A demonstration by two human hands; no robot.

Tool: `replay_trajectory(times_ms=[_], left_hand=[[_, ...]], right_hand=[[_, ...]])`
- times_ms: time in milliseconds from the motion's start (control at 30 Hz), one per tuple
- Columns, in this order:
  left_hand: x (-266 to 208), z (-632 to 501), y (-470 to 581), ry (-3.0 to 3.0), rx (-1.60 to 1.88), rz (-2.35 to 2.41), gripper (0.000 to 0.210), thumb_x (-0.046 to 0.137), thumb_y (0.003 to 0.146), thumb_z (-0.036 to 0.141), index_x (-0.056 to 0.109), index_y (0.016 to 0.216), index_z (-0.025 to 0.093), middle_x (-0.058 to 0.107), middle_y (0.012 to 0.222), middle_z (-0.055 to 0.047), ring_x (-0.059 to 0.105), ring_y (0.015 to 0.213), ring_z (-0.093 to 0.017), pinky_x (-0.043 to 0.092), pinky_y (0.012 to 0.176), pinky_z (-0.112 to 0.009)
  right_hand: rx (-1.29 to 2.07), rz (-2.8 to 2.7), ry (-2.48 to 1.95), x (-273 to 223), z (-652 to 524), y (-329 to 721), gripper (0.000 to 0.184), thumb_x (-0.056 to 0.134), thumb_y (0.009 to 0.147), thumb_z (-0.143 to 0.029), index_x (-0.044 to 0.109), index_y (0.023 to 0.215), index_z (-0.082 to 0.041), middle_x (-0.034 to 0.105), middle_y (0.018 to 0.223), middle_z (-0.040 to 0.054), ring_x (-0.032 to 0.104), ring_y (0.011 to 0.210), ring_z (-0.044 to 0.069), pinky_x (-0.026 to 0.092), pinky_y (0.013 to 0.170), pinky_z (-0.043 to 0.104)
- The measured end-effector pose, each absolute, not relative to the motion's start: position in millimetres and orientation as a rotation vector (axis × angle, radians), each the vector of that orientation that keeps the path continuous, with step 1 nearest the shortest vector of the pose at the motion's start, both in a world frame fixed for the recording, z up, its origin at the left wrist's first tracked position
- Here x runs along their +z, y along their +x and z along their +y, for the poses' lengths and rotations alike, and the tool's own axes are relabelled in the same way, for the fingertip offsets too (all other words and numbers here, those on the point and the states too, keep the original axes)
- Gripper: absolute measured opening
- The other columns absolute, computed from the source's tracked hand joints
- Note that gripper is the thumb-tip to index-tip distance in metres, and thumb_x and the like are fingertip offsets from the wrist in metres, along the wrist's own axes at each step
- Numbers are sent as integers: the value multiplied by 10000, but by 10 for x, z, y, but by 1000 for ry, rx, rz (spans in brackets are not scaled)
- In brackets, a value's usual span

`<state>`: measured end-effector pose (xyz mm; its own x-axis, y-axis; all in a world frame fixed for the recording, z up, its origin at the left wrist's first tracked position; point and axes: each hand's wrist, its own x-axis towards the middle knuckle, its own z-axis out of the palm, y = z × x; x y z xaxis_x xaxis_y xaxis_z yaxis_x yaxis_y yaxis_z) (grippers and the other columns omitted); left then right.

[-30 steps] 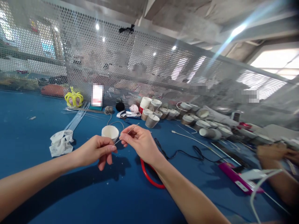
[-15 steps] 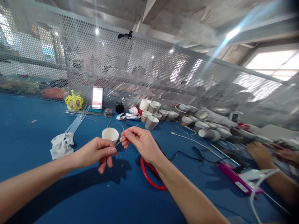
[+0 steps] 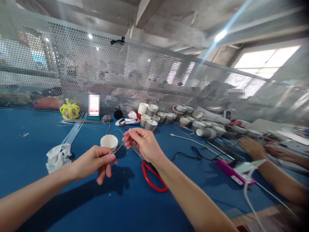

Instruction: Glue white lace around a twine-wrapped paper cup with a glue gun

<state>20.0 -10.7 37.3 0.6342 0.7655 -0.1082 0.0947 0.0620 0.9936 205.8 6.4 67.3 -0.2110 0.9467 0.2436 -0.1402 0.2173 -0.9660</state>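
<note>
A thin grey cord [image 3: 118, 148] stretches between my two hands over the blue table. My left hand [image 3: 102, 161] pinches one end between thumb and forefinger. Higher and to the right, my right hand [image 3: 140, 143] pinches the other part with its fingertips. Just behind the cord stands a small white cup [image 3: 109, 141], its lower part partly hidden by my left hand. Scissors with red handles [image 3: 154, 180] lie under my right wrist. A grey ball of yarn [image 3: 107, 119] sits farther back, a strand trailing from it toward the cup and my right hand.
Several small grey-white cups [image 3: 184, 121] crowd the back right. A purple power strip [image 3: 234, 172] and cables lie at right, near another person's hand [image 3: 252, 147]. White crumpled fabric [image 3: 59, 158] is at left. A perforated metal screen [image 3: 145, 74] runs behind the table.
The view has turned slightly right, so things appear farther left. Both hands keep their pinch on the cord. More of the scissors shows beneath my right hand.
</note>
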Motion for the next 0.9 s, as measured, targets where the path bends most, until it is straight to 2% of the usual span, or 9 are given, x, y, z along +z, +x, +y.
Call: replay_trajectory(times_ms=[267,400,467,533,600,633,700,767,900], left_hand=[[358,-115,223,1596,600,861,356,489,775,498,522,737,146,610,523,9,525,330,-87,373,361,-177],[408,-62,133,1918,638,994,338,426,833,431,572,717,149,617,541,-17,581,474,-133,437,473,-218],[409,-5,83,2250,765,1149,336,438,842,397,608,687,152,628,599,-43,592,567,-162,442,539,-243],[370,59,61,2554,870,1277,259,503,816,378,642,819,159,650,784,-85,606,707,-206,455,622,-278],[307,119,62,2767,799,1297,213,533,805,333,634,922,186,632,969,-101,594,879,-239,465,717,-300],[278,146,64,2828,716,1301,185,527,811,294,629,932,197,623,1020,-95,592,905,-233,469,729,-298],[251,202,45,2865,612,1364,141,496,818,196,637,823,186,649,897,-76,610,836,-218,477,697,-295],[270,267,-17,2859,617,1425,185,453,842,207,630,806,165,639,853,-86,612,777,-218,475,670,-308],[321,447,-222,2816,509,1844,224,412,864,235,621,847,157,619,907,-107,605,835,-256,456,653,-313]], right_hand=[[1298,-1389,-838,667,65,2061,245,637,730,-365,634,725,-119,645,649,24,582,533,82,478,514,215],[1231,-1369,-839,761,61,2126,226,630,737,-356,620,723,-130,630,646,13,567,536,76,467,514,212],[1148,-1334,-832,830,61,2182,211,607,757,-347,613,731,-138,610,627,-3,545,516,64,445,489,196],[1097,-1327,-839,879,66,2229,208,575,783,-342,608,737,-142,584,603,-17,517,486,52,409,450,180],[1106,-1378,-872,888,74,2250,209,546,802,-329,602,729,-141,567,590,-20,499,466,46,378,423,175],[1121,-1419,-896,878,80,2250,208,532,811,-317,598,722,-141,565,590,-18,497,464,46,373,421,176],[1140,-1498,-945,843,92,2237,205,503,828,-285,593,715,-141,566,597,-13,503,471,49,378,433,181],[1124,-1550,-984,805,105,2220,208,470,846,-257,592,723,-142,566,608,-10,509,486,52,391,456,187],[1092,-1586,-1039,743,141,2192,220,430,866,-215,587,731,-142,566,632,0,522,520,64,412,494,204]])
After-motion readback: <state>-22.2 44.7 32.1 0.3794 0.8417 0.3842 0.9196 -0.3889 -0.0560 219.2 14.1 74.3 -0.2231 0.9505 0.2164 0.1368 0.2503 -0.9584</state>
